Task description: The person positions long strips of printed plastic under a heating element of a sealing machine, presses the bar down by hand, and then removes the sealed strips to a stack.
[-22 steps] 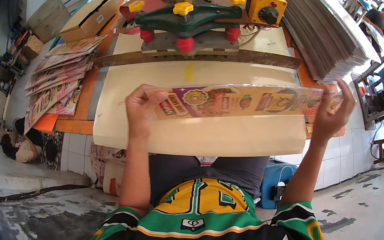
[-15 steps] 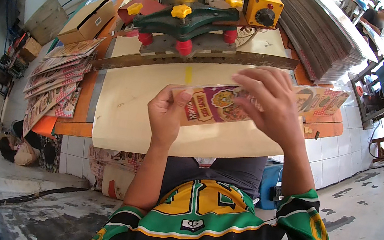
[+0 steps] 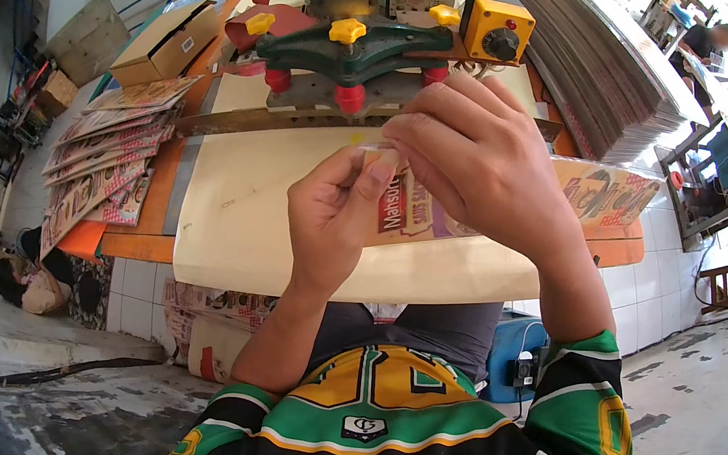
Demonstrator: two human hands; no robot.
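Observation:
A long, glossy printed strip in tan, purple and red stretches to the right over the cream sheet on the work table. My left hand pinches the strip's left end between thumb and fingers. Curled over the same end, my right hand has its thumb and fingertips pinched together at the upper corner, right by my left thumb. That hand hides much of the strip's middle; the far right end shows beyond my wrist.
Ahead stands a machine with a dark green clamp bar, yellow knobs and a thin metal rail. A yellow control box is beside it. Stacked boards rise at right; printed sheets and a cardboard box are left.
My right hand has moved left along the strip to its left end, and its fingers have closed there. My left hand has shifted slightly right, still holding the strip.

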